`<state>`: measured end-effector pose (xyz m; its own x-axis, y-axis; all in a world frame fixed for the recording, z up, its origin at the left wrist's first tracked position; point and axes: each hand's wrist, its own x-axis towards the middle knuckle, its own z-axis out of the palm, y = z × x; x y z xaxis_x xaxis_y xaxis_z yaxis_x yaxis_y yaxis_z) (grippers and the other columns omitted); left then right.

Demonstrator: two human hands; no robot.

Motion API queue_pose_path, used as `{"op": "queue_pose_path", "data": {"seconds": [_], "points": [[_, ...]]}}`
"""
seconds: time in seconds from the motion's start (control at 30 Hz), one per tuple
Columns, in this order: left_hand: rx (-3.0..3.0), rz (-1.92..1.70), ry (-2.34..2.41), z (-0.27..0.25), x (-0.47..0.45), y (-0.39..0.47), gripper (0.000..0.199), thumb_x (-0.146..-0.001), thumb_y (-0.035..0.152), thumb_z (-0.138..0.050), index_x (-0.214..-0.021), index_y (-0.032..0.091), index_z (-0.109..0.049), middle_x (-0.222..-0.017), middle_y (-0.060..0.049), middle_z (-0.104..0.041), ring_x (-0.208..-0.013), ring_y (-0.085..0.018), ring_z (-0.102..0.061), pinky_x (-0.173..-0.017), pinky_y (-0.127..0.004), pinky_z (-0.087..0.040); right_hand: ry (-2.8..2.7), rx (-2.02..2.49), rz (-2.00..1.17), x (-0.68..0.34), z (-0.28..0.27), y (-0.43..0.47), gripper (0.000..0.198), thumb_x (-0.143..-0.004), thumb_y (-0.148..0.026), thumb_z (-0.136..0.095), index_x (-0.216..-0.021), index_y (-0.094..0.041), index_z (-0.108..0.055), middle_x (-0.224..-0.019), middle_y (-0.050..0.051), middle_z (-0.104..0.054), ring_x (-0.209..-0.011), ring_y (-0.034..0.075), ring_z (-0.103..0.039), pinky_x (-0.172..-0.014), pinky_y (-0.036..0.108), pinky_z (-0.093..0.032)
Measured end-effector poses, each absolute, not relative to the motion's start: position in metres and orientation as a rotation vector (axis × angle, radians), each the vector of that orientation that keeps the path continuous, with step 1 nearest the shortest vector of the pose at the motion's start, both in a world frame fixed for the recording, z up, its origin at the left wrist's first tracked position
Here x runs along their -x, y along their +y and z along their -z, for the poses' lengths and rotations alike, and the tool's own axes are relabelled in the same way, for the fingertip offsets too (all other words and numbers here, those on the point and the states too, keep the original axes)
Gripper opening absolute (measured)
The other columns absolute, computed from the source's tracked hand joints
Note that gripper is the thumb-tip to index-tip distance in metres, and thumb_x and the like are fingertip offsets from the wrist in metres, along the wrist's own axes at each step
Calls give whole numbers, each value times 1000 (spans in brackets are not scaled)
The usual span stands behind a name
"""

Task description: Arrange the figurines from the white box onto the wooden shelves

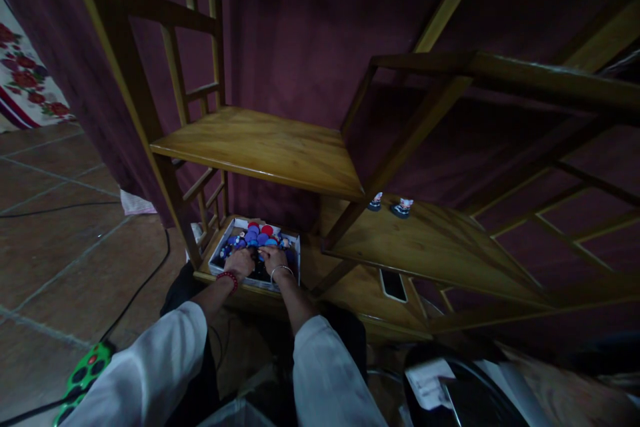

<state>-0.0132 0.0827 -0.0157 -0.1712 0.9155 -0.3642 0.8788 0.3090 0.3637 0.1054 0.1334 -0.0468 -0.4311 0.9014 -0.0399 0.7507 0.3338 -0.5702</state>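
A shallow pale tray (299, 260) sits on the lowest wooden shelf, holding several small round pieces (263, 238) in purple, red and blue, with dark items at its near side. Both my hands are inside it, side by side and almost touching. My left hand (240, 263), with a red bead bracelet, has its fingers curled down over the dark items. My right hand (273, 257), with a silver bangle, has its fingers bent together towards the left one. Whatever lies between the fingertips is too small and dark to name.
Above the tray is a wooden shelf board (265, 147). To the right, a phone (393, 285) lies on the low shelf, and two small figures' feet (401, 207) stand on the board above. A green power strip (85, 377) and black cable lie on the tiled floor.
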Motion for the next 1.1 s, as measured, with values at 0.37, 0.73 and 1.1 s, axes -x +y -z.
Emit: {"op": "queue_pose_path", "data": {"seconds": [0.37, 0.73, 1.1], "points": [[-1626, -192, 2014, 23, 16, 84, 35, -79, 17, -39, -105, 26, -60, -106, -8, -63, -100, -22, -56, -82, -33, -43, -2281, 1639, -799, -111, 36, 131, 27, -81, -19, -46, -102, -27, -60, -96, -2, -67, -87, 12, -60, -74, 19, -42], [-1701, -224, 1919, 31, 22, 88, 37, -75, 8, -39, -101, 19, -63, -105, -6, -64, -99, -15, -57, -90, -25, -40, -2437, 1657, -706, -113, 33, 131, 31, -80, -17, -45, -108, -28, -57, -103, 0, -64, -94, 14, -58, -78, 20, -39], [-1718, -233, 1891, 28, 22, 87, 36, -76, 10, -37, -101, 19, -62, -105, -6, -64, -100, -15, -57, -91, -26, -38, -2500, 1694, -631, -117, 27, 125, 32, -81, -22, -45, -110, -26, -58, -103, 6, -63, -94, 17, -57, -80, 25, -40]]}}
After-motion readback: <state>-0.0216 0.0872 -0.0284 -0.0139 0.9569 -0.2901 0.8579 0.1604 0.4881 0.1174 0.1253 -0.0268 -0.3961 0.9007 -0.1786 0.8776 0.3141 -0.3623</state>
